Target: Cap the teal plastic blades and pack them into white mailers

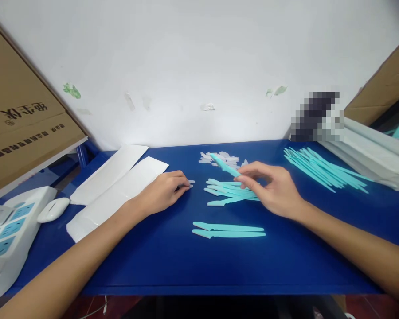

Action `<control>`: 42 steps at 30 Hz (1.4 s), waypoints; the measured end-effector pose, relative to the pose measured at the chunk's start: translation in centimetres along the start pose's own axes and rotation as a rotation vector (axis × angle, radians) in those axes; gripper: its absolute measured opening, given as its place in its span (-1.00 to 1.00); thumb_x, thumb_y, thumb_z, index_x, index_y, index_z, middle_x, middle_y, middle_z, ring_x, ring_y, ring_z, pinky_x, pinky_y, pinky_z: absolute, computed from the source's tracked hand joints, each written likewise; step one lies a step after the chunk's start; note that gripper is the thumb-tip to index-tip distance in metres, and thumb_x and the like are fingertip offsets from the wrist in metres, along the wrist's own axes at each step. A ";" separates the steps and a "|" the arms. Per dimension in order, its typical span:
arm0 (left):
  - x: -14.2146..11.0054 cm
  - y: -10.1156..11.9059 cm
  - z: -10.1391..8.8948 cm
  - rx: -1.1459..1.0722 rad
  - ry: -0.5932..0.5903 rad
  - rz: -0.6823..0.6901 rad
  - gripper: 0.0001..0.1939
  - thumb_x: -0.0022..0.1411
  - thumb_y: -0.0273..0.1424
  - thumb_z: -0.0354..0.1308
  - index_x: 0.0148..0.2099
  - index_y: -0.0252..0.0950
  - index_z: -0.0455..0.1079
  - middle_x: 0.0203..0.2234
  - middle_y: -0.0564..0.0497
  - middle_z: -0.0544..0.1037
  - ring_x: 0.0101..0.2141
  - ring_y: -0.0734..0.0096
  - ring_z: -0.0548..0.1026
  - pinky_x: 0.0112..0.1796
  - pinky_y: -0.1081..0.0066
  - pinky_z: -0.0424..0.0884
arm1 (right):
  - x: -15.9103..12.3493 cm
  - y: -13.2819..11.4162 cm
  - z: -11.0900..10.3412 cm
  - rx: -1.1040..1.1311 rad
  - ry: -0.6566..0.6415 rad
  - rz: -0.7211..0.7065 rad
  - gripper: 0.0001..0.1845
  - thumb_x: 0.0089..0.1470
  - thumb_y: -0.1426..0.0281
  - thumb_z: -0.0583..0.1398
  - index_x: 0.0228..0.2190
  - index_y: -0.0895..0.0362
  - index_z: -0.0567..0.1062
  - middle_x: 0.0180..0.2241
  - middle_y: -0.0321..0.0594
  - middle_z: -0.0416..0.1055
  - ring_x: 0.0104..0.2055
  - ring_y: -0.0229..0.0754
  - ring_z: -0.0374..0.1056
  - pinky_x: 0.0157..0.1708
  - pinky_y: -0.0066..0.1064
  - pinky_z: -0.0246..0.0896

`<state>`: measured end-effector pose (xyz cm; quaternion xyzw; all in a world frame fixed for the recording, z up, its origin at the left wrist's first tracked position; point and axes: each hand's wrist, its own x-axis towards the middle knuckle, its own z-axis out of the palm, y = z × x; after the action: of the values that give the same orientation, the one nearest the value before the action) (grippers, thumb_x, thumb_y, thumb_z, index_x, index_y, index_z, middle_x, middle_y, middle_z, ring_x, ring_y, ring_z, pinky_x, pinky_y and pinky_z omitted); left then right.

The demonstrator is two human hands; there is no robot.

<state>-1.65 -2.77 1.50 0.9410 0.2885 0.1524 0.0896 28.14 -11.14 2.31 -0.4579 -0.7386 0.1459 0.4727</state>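
My right hand (275,188) pinches a turquoise eyebrow razor (223,165) near one end, its blade end pointing up and left above the table. Below it lies a loose pile of the same razors (219,192). Two more razors (231,231) lie side by side nearer the front edge. My left hand (166,191) rests on the table, its fingertips closed on small translucent blade caps (192,182); how many it holds is unclear. Just behind the razor in my right hand is a heap of similar caps (224,157).
Two white padded mailers (119,197) lie on the blue table (153,266) at left, near a white earbud case (53,210) and a power strip (11,235). A larger razor bundle (322,168) lies at right. Cardboard boxes (26,97) flank both sides.
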 end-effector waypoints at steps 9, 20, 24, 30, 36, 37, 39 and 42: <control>-0.7 -0.2 0.9 -0.068 0.122 -0.053 -0.75 0.43 -0.27 0.13 0.02 -0.22 0.55 -0.19 -0.06 0.58 -0.27 0.33 0.56 -0.23 0.31 0.51 | -1.3 0.1 1.1 0.047 0.169 -0.068 -0.94 0.28 0.32 0.21 -0.22 0.02 0.48 -0.42 -0.28 0.50 -0.49 -0.21 0.40 -0.45 -0.30 0.37; -1.0 0.0 1.6 -0.133 0.170 -0.044 -0.85 0.40 -0.34 0.16 -0.13 -0.21 0.57 -0.10 -0.05 0.62 -0.18 0.32 0.58 -0.17 0.29 0.54 | -1.2 0.3 1.2 -0.064 0.069 -0.118 -0.94 0.28 0.40 0.21 -0.19 0.02 0.47 -0.39 -0.29 0.49 -0.48 -0.24 0.37 -0.43 -0.33 0.31; -0.8 0.0 1.6 -0.237 0.169 -0.082 -0.89 0.37 -0.37 0.19 -0.14 -0.21 0.55 -0.13 -0.02 0.63 -0.20 0.36 0.57 -0.21 0.33 0.52 | -1.2 0.3 1.1 -0.078 0.062 -0.137 -0.93 0.28 0.43 0.21 -0.19 0.04 0.47 -0.38 -0.30 0.50 -0.47 -0.25 0.36 -0.41 -0.35 0.30; -0.9 -0.1 1.6 -0.253 0.198 -0.049 -0.89 0.37 -0.41 0.19 -0.18 -0.23 0.56 -0.15 -0.03 0.60 -0.23 0.40 0.56 -0.26 0.40 0.48 | -1.0 0.6 1.0 -0.109 0.005 -0.220 -0.90 0.27 0.47 0.22 -0.17 0.05 0.48 -0.42 -0.33 0.48 -0.47 -0.29 0.35 -0.49 -0.43 0.25; -0.9 -0.1 1.5 -0.204 0.182 -0.019 -0.85 0.39 -0.43 0.16 -0.16 -0.24 0.57 -0.14 -0.04 0.58 -0.26 0.43 0.57 -0.26 0.40 0.49 | -0.9 0.5 0.9 -0.129 -0.035 -0.245 -0.92 0.28 0.48 0.21 -0.19 0.07 0.48 -0.40 -0.34 0.47 -0.47 -0.33 0.33 -0.49 -0.46 0.23; -0.9 -0.1 1.5 -0.182 0.171 -0.007 -0.84 0.40 -0.43 0.15 -0.14 -0.24 0.58 -0.12 -0.04 0.59 -0.25 0.41 0.58 -0.24 0.39 0.50 | -0.9 0.4 0.9 -0.128 -0.038 -0.244 -0.92 0.28 0.48 0.21 -0.19 0.07 0.48 -0.40 -0.34 0.47 -0.47 -0.33 0.33 -0.49 -0.46 0.23; -1.0 0.0 1.4 -0.128 0.154 0.026 -0.82 0.42 -0.44 0.12 -0.11 -0.24 0.58 -0.09 -0.05 0.61 -0.18 0.35 0.59 -0.17 0.34 0.52 | -0.9 0.4 0.9 -0.130 -0.041 -0.241 -0.92 0.29 0.48 0.20 -0.19 0.07 0.48 -0.40 -0.34 0.47 -0.48 -0.33 0.33 -0.48 -0.46 0.23; -1.1 0.0 1.2 -0.067 0.137 0.076 -0.78 0.44 -0.46 0.09 -0.06 -0.26 0.58 -0.05 -0.07 0.63 -0.07 0.26 0.58 -0.10 0.29 0.53 | -0.8 0.4 0.9 -0.133 -0.050 -0.242 -0.93 0.29 0.47 0.20 -0.19 0.07 0.48 -0.39 -0.33 0.48 -0.47 -0.31 0.33 -0.47 -0.45 0.24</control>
<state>-2.09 -3.53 0.12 0.9352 0.2527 0.2292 0.0951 27.72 -11.38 1.12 -0.3920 -0.8081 0.0502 0.4368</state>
